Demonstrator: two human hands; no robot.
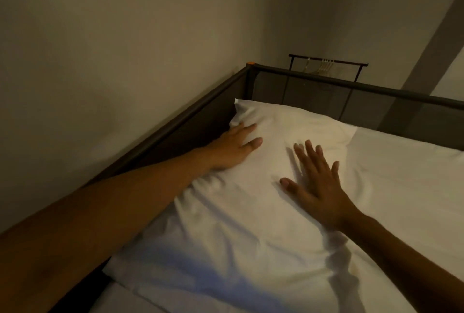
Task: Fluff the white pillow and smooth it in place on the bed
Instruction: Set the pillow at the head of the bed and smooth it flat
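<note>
White pillow (251,187) lies on the bed's white sheet (406,187), tucked into the corner formed by the dark bed frame (175,121), with its long side running along the frame rail next to the wall (100,48).

Left hand (231,148) reaches out on a long, nearly straight bare arm that runs along the pillow's wall-side edge. Its palm faces down and presses flat on the pillow near the far corner. The fingers are extended and only loosely apart; the outer ones sink into the fabric at the pillow's edge beside the frame, so they are partly hidden.

Right hand (316,184) lies palm down on the middle of the pillow, closer to the sheet side than the left hand. Its fingers are spread wide and straight, the thumb held out toward the left hand, nothing gripped. The two hands are apart, with bare pillow between them.

The pillow is plump and rounded at the far end and looks mostly smooth there. Soft creases gather beside the left wrist and under the right wrist, and longer folds run across the near half. Its far corner stands up in a small point against the frame. Beyond the frame, a dark rail with pale hangers (324,65) stands against the wall.
</note>
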